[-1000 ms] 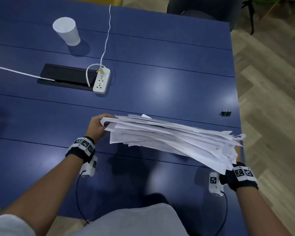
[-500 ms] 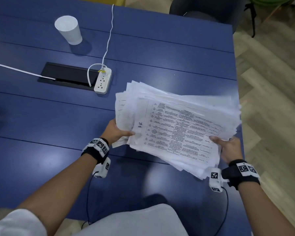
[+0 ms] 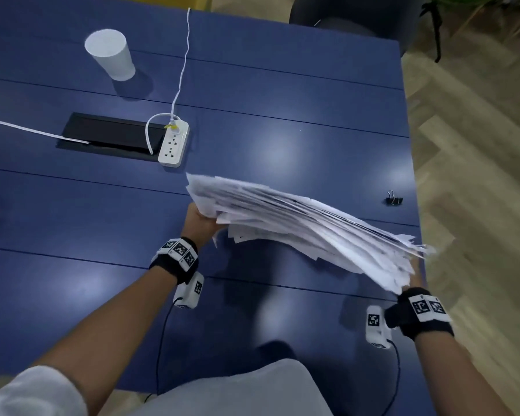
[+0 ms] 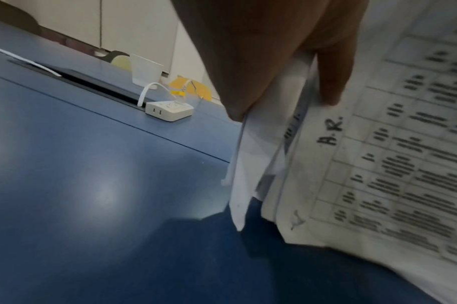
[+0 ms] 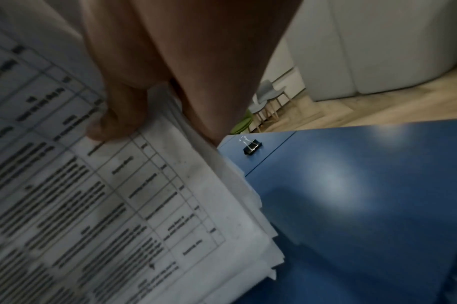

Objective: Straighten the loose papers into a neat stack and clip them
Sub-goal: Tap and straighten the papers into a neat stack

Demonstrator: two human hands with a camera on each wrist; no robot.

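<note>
A thick, ragged stack of printed papers (image 3: 306, 226) stands on its long edge over the blue table (image 3: 102, 205), tipped toward me so I see its top edges. My left hand (image 3: 200, 219) grips its left end, thumb on the printed face (image 4: 331, 82). My right hand (image 3: 415, 277) grips the right end, mostly hidden behind the sheets; its thumb presses the printed page (image 5: 113, 123). The sheets' edges are uneven. A black binder clip (image 3: 394, 200) lies alone near the table's right edge, also in the right wrist view (image 5: 252, 147).
A white paper cup (image 3: 111, 55) stands at the back left. A white power strip (image 3: 174, 144) with its cable lies beside a black cable hatch (image 3: 108, 136). The table's right edge (image 3: 415, 175) drops to a wooden floor. A dark chair (image 3: 351, 16) stands beyond the far edge.
Half a second ago the stack was tilted back with its printed face up toward me; now it has dropped onto its edge again, as it was a second ago. Both hands kept their hold.
</note>
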